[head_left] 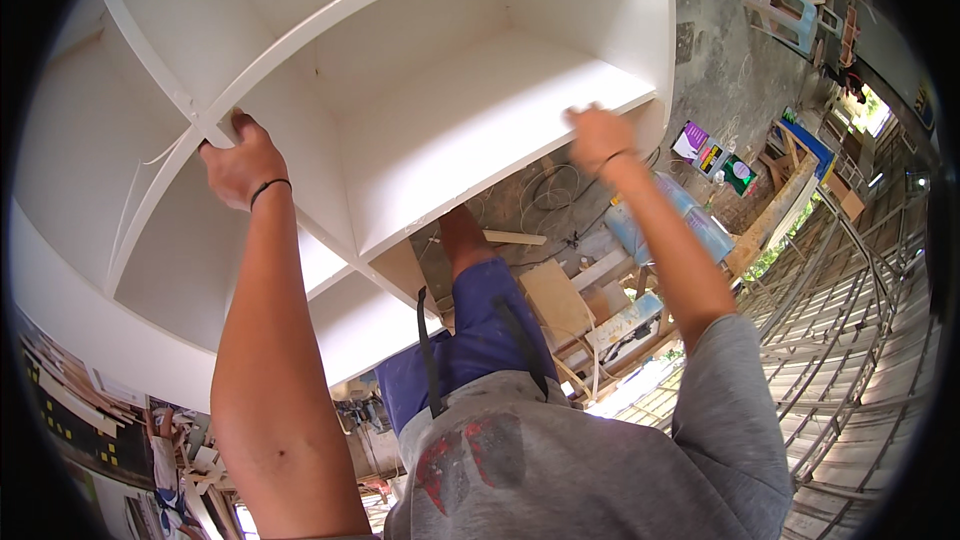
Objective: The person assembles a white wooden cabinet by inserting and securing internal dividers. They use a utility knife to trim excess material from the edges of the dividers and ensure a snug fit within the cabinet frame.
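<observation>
A large white shelf unit (440, 195) with several open compartments fills the upper left. My left hand (246, 168) is closed around the front edge of a white divider board (300, 202), just below where boards cross. A thin white strip (128, 205) hangs loose from the board edges to its left. At the right end of a shelf's front edge is my right hand (603, 143). Its fingers look curled but are smeared by motion, and whether they hold anything is hidden.
A pale blue plastic stool (785, 15) stands at the far right on the concrete floor (715, 65). Colourful packages (705, 150) lie to the right of the unit. Wood offcuts (552, 302) and a thin cable (550, 195) are around my legs. Another person (165, 465) is at lower left.
</observation>
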Motion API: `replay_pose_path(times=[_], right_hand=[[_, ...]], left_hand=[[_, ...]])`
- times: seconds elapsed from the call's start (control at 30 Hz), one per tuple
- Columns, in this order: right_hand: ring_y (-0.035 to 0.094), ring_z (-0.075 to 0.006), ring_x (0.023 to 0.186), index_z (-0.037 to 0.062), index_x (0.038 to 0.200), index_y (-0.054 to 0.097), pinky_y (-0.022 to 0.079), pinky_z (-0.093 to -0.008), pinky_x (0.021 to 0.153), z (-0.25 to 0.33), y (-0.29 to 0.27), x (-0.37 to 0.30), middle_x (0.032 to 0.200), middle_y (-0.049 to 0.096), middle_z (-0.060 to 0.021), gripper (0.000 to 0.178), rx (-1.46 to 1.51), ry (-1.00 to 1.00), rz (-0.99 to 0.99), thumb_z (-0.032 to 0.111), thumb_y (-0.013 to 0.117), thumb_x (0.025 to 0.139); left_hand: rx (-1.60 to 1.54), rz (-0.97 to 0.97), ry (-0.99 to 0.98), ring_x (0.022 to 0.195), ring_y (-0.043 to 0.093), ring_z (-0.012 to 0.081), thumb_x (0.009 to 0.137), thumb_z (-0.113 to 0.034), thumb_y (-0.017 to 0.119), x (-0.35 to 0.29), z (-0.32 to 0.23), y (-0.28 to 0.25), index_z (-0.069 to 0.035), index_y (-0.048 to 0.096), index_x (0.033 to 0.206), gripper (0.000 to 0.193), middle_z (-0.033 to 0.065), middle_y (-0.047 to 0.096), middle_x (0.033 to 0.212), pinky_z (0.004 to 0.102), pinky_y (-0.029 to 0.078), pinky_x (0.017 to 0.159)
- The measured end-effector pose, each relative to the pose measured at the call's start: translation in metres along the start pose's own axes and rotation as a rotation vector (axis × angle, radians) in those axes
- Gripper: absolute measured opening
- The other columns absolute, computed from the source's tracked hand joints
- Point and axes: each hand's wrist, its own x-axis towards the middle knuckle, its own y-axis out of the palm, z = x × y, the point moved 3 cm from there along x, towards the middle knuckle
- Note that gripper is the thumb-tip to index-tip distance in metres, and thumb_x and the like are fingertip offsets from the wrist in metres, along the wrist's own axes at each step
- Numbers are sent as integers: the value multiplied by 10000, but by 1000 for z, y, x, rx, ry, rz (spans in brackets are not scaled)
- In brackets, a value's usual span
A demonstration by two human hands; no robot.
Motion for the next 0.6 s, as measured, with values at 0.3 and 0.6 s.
replay_pose_path(times=[0.3,0.6], right_hand=[[640,-334,980,139,1190,635,537,-435,826,-54,-36,8,1013,667,-169,394,13,243,75,142,545,806],[649,-343,951,132,1147,652,548,-464,751,206,-5,-55,1022,639,-193,383,298,-242,103,146,527,786]], left_hand=[[21,-6,30,868,671,321,822,-431,651,0,-2,1,-71,626,1078,442,127,706,931,423,518,795],[19,-46,31,880,669,335,811,-435,655,2,3,1,-70,630,1086,458,143,706,927,429,518,802]])
